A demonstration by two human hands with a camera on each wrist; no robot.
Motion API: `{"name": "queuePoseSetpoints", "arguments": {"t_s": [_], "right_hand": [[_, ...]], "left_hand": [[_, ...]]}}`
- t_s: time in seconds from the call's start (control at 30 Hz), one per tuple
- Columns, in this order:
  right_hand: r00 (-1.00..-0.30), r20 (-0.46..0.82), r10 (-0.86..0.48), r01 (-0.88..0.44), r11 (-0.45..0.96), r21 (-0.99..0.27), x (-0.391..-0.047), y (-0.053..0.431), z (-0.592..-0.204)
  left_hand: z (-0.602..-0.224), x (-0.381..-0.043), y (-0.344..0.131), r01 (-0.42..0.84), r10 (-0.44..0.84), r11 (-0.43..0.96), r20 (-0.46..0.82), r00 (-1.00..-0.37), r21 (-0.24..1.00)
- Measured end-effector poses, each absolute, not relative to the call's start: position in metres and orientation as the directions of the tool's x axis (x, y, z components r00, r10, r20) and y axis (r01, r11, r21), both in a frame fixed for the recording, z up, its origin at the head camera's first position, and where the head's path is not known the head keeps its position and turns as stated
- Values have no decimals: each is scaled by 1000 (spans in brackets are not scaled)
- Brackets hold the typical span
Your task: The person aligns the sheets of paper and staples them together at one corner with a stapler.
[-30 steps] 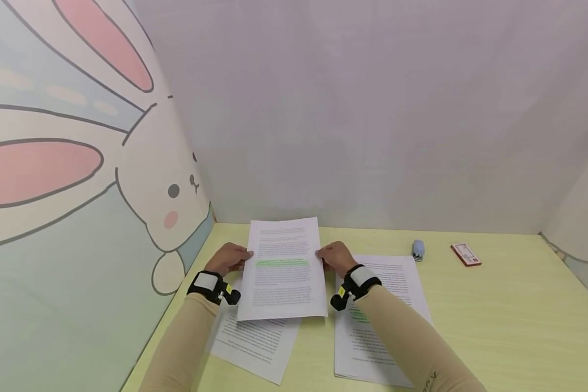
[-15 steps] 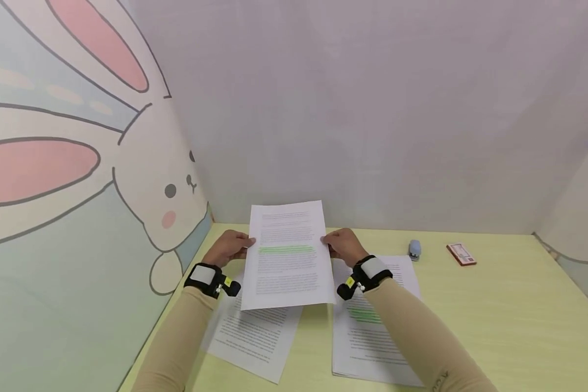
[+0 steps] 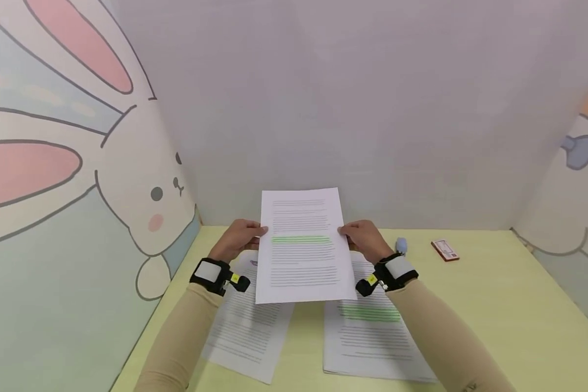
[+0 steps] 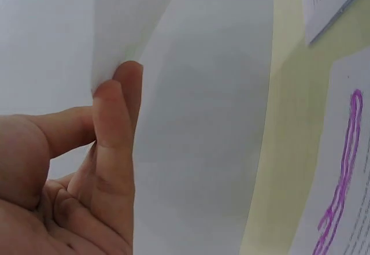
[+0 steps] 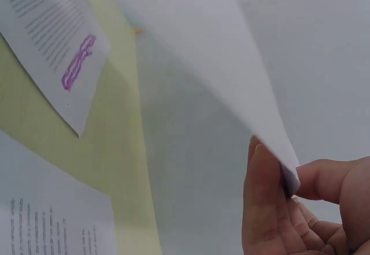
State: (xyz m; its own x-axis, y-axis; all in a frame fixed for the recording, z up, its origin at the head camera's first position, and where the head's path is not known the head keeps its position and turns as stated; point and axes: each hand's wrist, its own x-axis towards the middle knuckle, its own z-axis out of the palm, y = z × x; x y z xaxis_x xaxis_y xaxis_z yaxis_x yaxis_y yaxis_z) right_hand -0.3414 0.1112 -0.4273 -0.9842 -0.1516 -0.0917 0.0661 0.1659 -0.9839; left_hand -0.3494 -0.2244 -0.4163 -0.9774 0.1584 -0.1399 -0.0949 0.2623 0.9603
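A printed sheet of paper (image 3: 301,261) with a green highlighted band is held up above the table, in the middle of the head view. My left hand (image 3: 240,238) pinches its left edge, thumb on the printed face and fingers behind. On the opposite edge my right hand (image 3: 367,238) pinches it the same way. In the left wrist view the thumb and fingers of the left hand (image 4: 110,151) meet at the paper's edge. The right wrist view shows the right hand (image 5: 283,203) gripping the sheet (image 5: 231,87) near its edge.
Below the held sheet, a page with purple marking (image 3: 245,343) lies slanted at left. A stack of papers (image 3: 372,359) with green highlighting lies at right. Behind it are a small blue stapler (image 3: 401,245) and a red-and-white box (image 3: 445,250). Walls border the table (image 3: 509,305).
Both hands have raised the sheet off the table area, so it stands higher and more upright. The head view has turned slightly right.
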Motion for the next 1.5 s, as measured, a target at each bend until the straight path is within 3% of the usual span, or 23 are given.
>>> {"name": "queuePoseSetpoints", "arguments": {"t_s": [0.83, 1.5], "right_hand": [[-992, -127, -13, 118, 278, -953, -307, 201, -431], [-982, -188, 14, 181, 353, -918, -282, 234, -471]], "left_hand": [[-424, -340, -138, -88, 316, 154, -134, -939, 984], [-468, -324, -109, -99, 383, 239, -188, -904, 966]]}}
